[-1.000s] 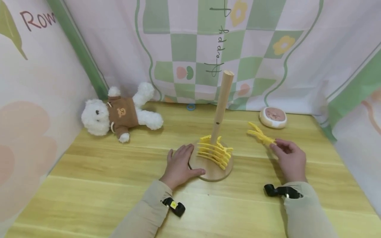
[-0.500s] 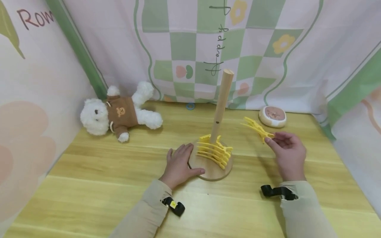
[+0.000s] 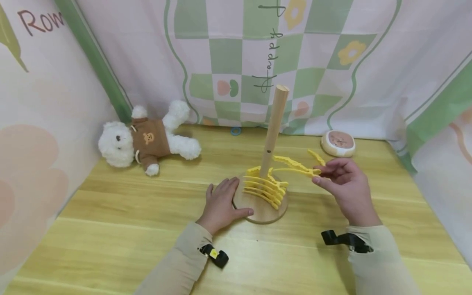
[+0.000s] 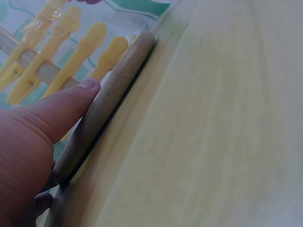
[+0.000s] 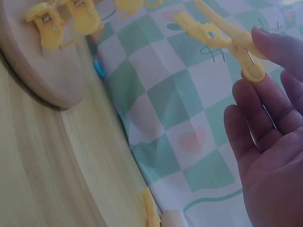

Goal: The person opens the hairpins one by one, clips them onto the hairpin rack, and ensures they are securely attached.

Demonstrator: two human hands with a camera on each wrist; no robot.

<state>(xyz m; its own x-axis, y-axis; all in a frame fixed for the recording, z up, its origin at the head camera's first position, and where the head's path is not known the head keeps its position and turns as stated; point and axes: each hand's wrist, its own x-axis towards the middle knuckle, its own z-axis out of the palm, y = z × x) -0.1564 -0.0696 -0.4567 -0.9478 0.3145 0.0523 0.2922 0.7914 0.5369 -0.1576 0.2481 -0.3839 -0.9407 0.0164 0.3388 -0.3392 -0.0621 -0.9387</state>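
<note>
A round wooden base (image 3: 259, 213) carries an upright wooden post (image 3: 274, 127). Several yellow hair clips (image 3: 263, 190) are stacked around the post's foot, their handle ends toward the front right. My left hand (image 3: 221, 209) rests against the left side of the base, fingers at its rim and straight thumb on its front edge. Between thumb and fingertips my right hand (image 3: 348, 184) pinches one more yellow clip (image 5: 236, 45) by its handles. That clip's two prongs are spread, and their tips reach close to the post above the stack.
Another yellow clip (image 3: 316, 157) lies beyond the right hand, near a small white device with a pinkish top (image 3: 338, 142). A white plush bear in a brown shirt (image 3: 151, 137) lies at back left. A blue ring (image 3: 235, 131) sits by the patterned curtain (image 3: 236, 57).
My right hand has turned and moved left, carrying its clip toward the post; the clip's prongs have spread apart. The left hand stays at the base.
</note>
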